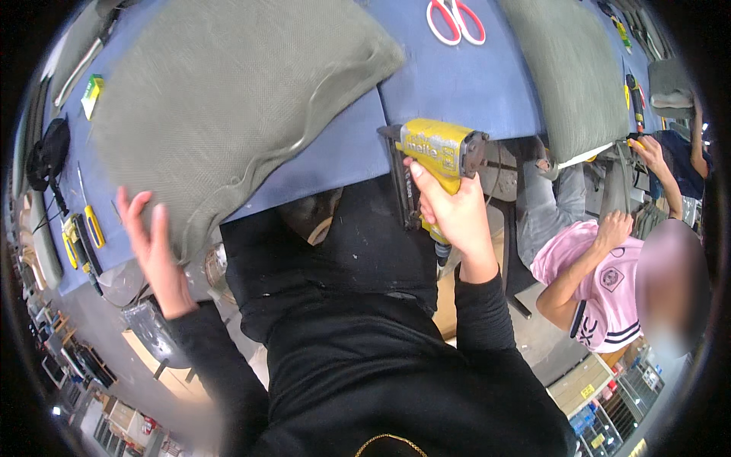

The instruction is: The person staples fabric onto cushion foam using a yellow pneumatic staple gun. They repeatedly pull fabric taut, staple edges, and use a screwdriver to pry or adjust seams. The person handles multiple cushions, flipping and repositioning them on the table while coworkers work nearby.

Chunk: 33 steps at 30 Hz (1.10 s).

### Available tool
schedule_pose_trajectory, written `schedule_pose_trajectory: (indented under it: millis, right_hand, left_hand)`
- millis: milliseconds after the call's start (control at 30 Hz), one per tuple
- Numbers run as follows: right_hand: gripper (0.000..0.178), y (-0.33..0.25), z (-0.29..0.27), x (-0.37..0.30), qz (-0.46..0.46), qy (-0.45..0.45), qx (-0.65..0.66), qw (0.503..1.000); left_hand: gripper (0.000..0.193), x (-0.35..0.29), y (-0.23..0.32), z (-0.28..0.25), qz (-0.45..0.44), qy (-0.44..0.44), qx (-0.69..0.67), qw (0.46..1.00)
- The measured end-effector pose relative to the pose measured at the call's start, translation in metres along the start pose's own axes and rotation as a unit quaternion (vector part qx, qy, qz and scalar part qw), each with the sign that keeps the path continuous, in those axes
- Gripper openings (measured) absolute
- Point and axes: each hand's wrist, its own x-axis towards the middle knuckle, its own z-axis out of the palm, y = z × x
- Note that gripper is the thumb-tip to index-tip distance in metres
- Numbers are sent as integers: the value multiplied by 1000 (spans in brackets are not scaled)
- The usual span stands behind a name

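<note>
My right hand [453,213] is wrapped round the handle of a yellow and black pneumatic staple gun [438,143]. Its nose points left, close to the front edge of the blue-covered table [335,164]. A large grey-green fabric cushion [236,91] lies on the table to the left, its loose, wrinkled edge towards me. At that cushion's near left corner is my left hand [156,247], fingers spread and nothing in the grasp. Whether the fingertips touch the fabric, I cannot tell.
Red-handled scissors [457,21] lie at the far middle. A yellow-handled screwdriver [93,225], pliers [70,247] and a small green-yellow box [92,95] are at the left. On the right, a co-worker in a pink shirt [590,282] works at another grey-green cushion [571,76].
</note>
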Motion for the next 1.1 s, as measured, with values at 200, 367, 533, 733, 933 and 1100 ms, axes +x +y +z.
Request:
schedule_pose_trajectory:
  millis: [200,367,533,733,933,1100]
  right_hand:
    - [29,16,-5,-1,-27,4,57,998]
    - [26,-4,15,-3,-32,-7,141,990]
    - [32,-20,36,-18,-37,44,80,995]
    - [29,-47,48,-20,-138,15,-100,985]
    - [30,-47,60,-17,-218,25,-166,961]
    - [36,-39,61,-21,-239,25,-214,947]
  left_hand:
    - [19,29,58,20,116,-12,128,985]
    - [31,25,131,123,303,-136,187,924]
    - [36,39,135,156,287,-186,256,904]
    - [34,52,115,167,365,-201,227,880]
    - [35,57,104,173,318,-197,170,912]
    - [35,60,105,168,324,-204,177,907]
